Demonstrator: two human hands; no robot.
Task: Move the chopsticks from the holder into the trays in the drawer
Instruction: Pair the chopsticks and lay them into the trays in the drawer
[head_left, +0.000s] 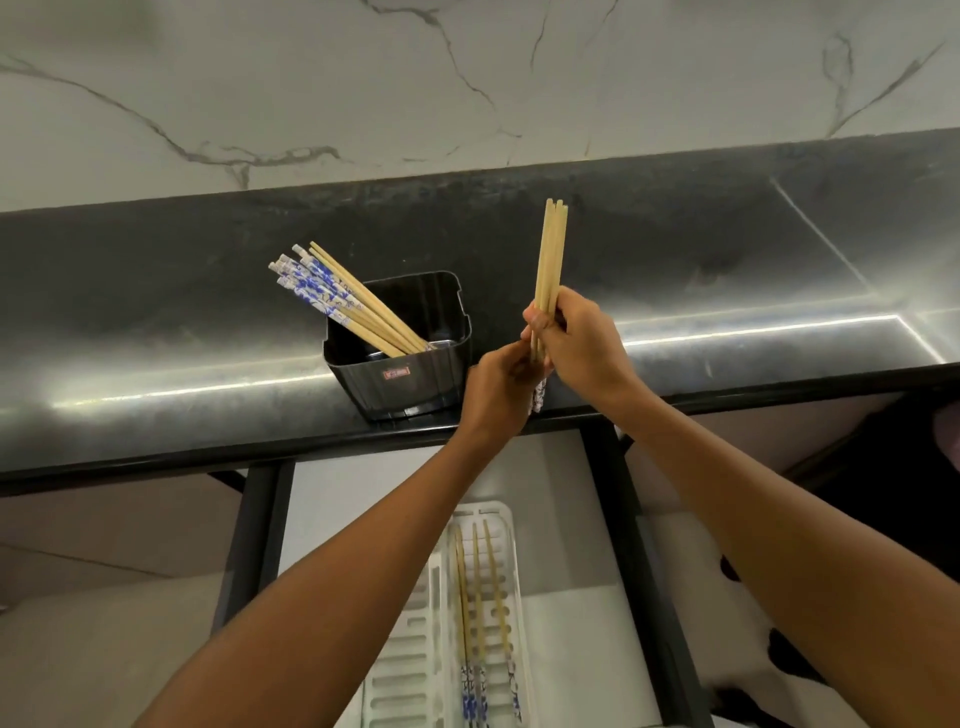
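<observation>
Where marble-veined wall (363, 78) meets dark surface: black tabletop (156, 332), glossy, running left to right across the view, streaked with light reflections.

Below tabletop edge: open drawer (566, 545), black-framed, white inside.

In drawer: white slotted trays (410, 670), long axis running toward the viewer. Three chopsticks in tray (478, 603) lying flat and roughly parallel along that axis, plain tapered ends pointing toward the tabletop, blue-and-white patterned ends nearest the viewer.

On tabletop, near front edge: black holder (410, 384), squarish, open-topped, small label on front face. Inside: leaning chopsticks (337, 301), a loose bunch slanting up and to the left, patterned blue-and-white ends uppermost, plain ends down in the holder.

Above tabletop edge, just right of holder: held bundle of chopsticks (551, 254), long axis close to vertical, plain wooden ends pointing up, patterned ends down, a bit of pattern showing below the hands.

Right hand (582, 343): fingers wrapped round the bundle at its middle, thumb across the front.

Left hand (498, 389): just below and touching the right hand, fingers curled round the lower part of the same bundle.
</observation>
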